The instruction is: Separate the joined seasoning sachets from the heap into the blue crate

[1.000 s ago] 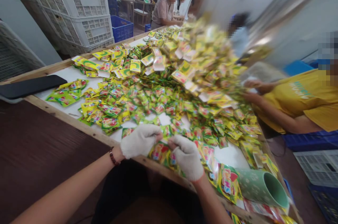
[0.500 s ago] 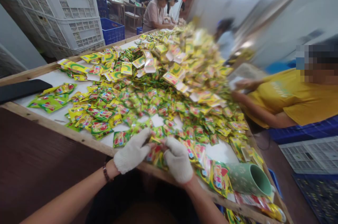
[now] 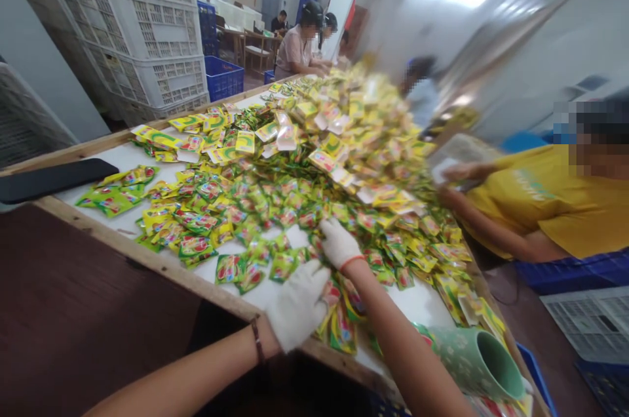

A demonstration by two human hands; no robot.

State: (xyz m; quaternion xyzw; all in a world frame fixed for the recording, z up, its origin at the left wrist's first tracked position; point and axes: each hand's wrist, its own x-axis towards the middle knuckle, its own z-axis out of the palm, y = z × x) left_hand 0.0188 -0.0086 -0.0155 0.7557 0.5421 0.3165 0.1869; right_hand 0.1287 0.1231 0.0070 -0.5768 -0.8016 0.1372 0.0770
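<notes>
My left hand (image 3: 299,305), in a white glove with a dark bracelet at the wrist, is curled over small yellow-green packets (image 3: 344,332) by the table's near edge. Its fingers close at the side of one packet, whose shape is partly hidden. Farther forward, my right hand (image 3: 340,244), also gloved, stretches its fingers down onto the loose packets (image 3: 289,200); the fingertips are partly lost among them. Several single packets (image 3: 229,268) lie left of my hands on the white table top (image 3: 415,302). A green patterned cup (image 3: 474,358) lies on its side at the right, below my right forearm.
A large heap of yellow cartons (image 3: 344,115) covers the far table. A black phone (image 3: 59,179) rests at the left on the wooden rim (image 3: 132,259). White crates (image 3: 170,43) are stacked behind. A person in a yellow shirt (image 3: 545,187) works at the right; others sit beyond.
My hands were together over packets at the near edge. The right has moved forward into the loose packets, and the left has shifted right and slightly nearer. The view has tilted a little.
</notes>
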